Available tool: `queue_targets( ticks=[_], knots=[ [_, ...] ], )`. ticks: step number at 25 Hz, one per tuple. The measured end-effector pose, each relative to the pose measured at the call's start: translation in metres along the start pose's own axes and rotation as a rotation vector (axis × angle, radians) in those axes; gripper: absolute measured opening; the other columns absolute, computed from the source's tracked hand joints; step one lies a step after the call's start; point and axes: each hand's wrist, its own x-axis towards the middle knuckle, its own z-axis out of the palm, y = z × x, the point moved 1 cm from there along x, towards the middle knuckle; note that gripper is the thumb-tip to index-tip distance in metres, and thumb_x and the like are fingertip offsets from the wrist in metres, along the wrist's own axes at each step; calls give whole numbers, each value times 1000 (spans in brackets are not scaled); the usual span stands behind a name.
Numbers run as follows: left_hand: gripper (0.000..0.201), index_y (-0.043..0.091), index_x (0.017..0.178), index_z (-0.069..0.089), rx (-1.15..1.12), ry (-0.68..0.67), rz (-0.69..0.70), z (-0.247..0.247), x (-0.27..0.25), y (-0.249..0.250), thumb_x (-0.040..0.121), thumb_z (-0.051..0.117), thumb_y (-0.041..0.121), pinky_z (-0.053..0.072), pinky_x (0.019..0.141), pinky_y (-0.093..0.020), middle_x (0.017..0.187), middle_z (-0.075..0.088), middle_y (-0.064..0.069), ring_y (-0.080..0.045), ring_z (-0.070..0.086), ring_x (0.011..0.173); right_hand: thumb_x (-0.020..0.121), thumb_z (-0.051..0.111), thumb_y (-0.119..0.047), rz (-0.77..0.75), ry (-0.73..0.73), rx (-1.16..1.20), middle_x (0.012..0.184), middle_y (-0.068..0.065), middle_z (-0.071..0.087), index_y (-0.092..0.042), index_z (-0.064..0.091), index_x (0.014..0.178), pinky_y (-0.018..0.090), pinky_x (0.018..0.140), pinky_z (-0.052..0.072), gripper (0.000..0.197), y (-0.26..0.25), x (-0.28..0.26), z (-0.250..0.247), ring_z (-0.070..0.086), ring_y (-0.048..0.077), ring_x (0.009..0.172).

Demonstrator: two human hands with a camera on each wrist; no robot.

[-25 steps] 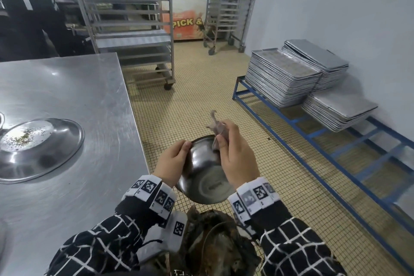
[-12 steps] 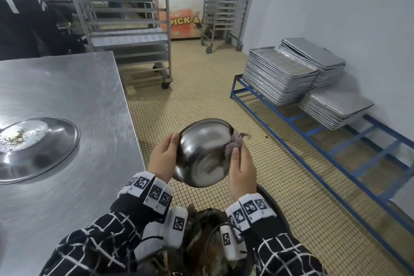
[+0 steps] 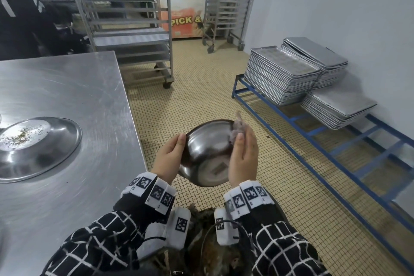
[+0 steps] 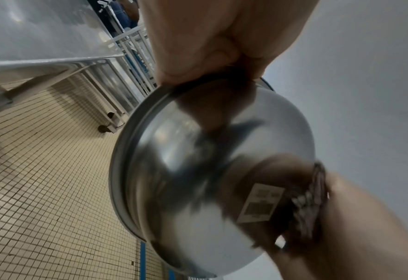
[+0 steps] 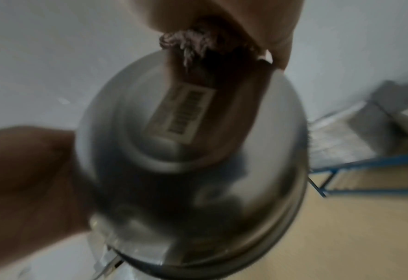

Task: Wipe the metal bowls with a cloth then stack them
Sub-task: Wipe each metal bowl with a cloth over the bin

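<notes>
A metal bowl is held in the air over the floor, tilted so its underside with a barcode sticker faces me. My left hand grips its left rim, thumb on the outside. My right hand pinches a small greyish cloth against the bowl's upper right rim. In the left wrist view the bowl hangs from my left hand's fingers, with the cloth at the right. The right wrist view is blurred; it shows the bowl and the cloth under my right hand.
A steel table stands at my left with a wide metal dish holding crumbs. A bin of waste sits below my hands. A blue floor rack with stacked trays lines the right wall. Wheeled racks stand behind.
The bowl has risen a little and turned. My right hand with the cloth slid from the top of the rim round to the right side. The left hand keeps its grip.
</notes>
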Motion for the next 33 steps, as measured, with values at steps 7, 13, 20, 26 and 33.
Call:
queue_targets(
  ticks=[7,13,20,26,33],
  knots=[
    [41,14,71,63,-86,29,7,-8,3,-7,97,43,39,47,81,-32,69,63,0,-13,60,70,96,34,-56,800,-196,507,105,10,63,-19,60,105,42,94,48,47,32,0,-24,59,21,94],
    [21,10,74,59,-23,-17,162,-12,2,0,75,61,32,42,82,-21,104,53,5,-3,53,96,91,53,-22,861,-384,677,119,21,58,-7,59,113,45,90,52,28,0,14,-38,56,34,110],
    [60,37,129,37,-63,176,-40,-40,-17,-7,71,47,28,42,102,-55,122,53,-5,-28,54,113,84,52,-1,778,-446,551,113,19,61,-9,59,107,41,84,56,26,-5,1,-11,61,30,101],
    [35,34,113,47,91,514,-64,-111,-71,-25,91,41,7,43,88,-27,98,56,16,-7,54,91,86,65,-10,665,-798,361,110,16,64,-10,60,104,38,81,58,19,-13,-47,50,66,27,97],
    [42,24,113,54,340,607,-137,-202,-115,-56,84,46,-5,48,83,-30,103,61,-3,-20,57,93,74,68,-28,452,-908,65,98,8,67,-24,60,92,47,81,56,21,-23,-108,129,67,28,91]
  ],
)
